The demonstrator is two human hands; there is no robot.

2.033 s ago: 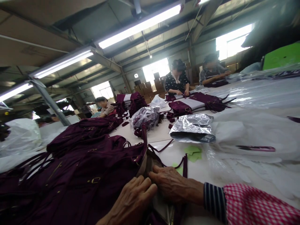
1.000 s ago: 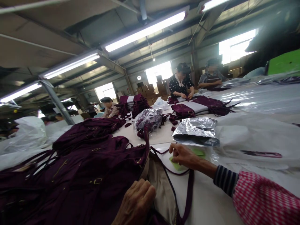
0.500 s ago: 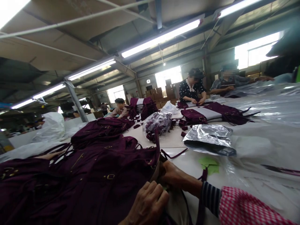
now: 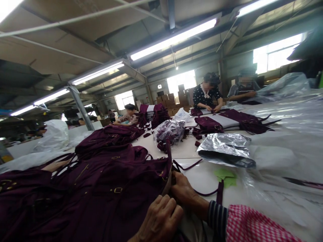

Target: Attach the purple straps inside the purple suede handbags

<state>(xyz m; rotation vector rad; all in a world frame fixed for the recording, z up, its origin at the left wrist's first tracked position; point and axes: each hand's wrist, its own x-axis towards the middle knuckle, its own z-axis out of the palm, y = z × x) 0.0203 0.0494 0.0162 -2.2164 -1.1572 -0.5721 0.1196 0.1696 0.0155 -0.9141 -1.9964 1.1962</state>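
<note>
A dark purple bag [image 4: 131, 188] with gold buckles and straps lies across the table in front of me. My left hand [image 4: 161, 213] is curled with bent fingers at the bag's right edge, near its pale lining. Just beyond it, my right hand [image 4: 183, 188] is closed on the same edge of the bag; its fingertips are hidden behind the fabric. A thin purple strap [image 4: 220, 193] hangs down beside my right wrist. Whatever lies between the two hands is hidden.
Behind lie more purple bags [image 4: 108, 136], a plastic-wrapped bundle [image 4: 170, 131], a silver foil bag [image 4: 227, 148], green paper pieces [image 4: 225, 176] and clear plastic sheeting [image 4: 285, 114]. Another person's forearm [image 4: 57, 165] shows at left. Co-workers, one in a dotted top [image 4: 205, 95], stand across the table.
My right hand and sleeve have shifted slightly left and down at the bag's edge. My left hand barely moves. Across the table, the plastic sheeting at right has been lifted higher.
</note>
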